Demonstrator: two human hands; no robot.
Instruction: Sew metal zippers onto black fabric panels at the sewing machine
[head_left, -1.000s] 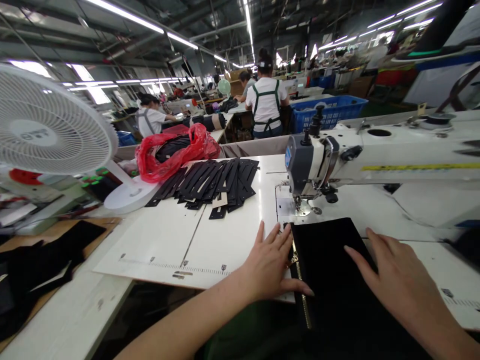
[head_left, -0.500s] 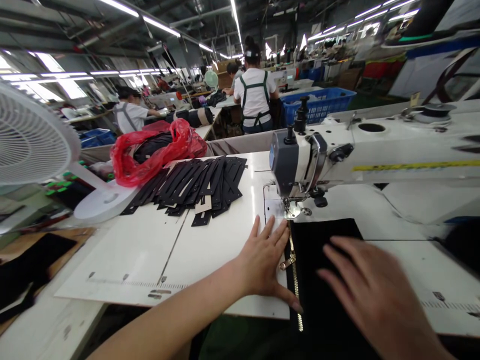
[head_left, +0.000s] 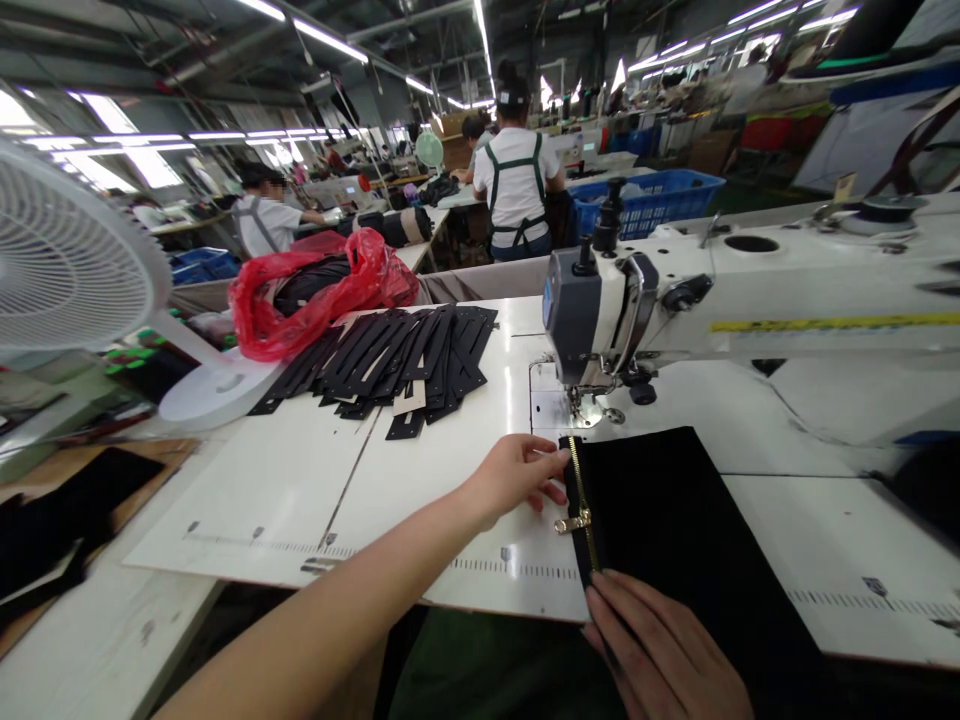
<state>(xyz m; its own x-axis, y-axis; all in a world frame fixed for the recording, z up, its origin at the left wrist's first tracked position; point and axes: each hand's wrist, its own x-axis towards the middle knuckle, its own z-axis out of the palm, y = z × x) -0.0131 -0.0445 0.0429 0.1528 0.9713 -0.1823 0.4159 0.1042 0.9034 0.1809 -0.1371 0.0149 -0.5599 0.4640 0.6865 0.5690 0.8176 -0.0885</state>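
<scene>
Wide open here, all across the near left of the tabletop [head_left: 285,490], right up to the left hand [head_left: 517,475]! Blocked farther back, though, by the pile of black strips [head_left: 390,360], then by the red bag [head_left: 384,270], and far left by the fan [head_left: 60,250]. Tight past the far left corner of the black fabric [head_left: 675,510], walled off by the sewing machine head [head_left: 574,315]. Passable again on the right, over bare tabletop nearer than the machine arm [head_left: 825,290]; obstructed at the zipper's [head_left: 580,482] near end by the right hand [head_left: 660,640].
</scene>
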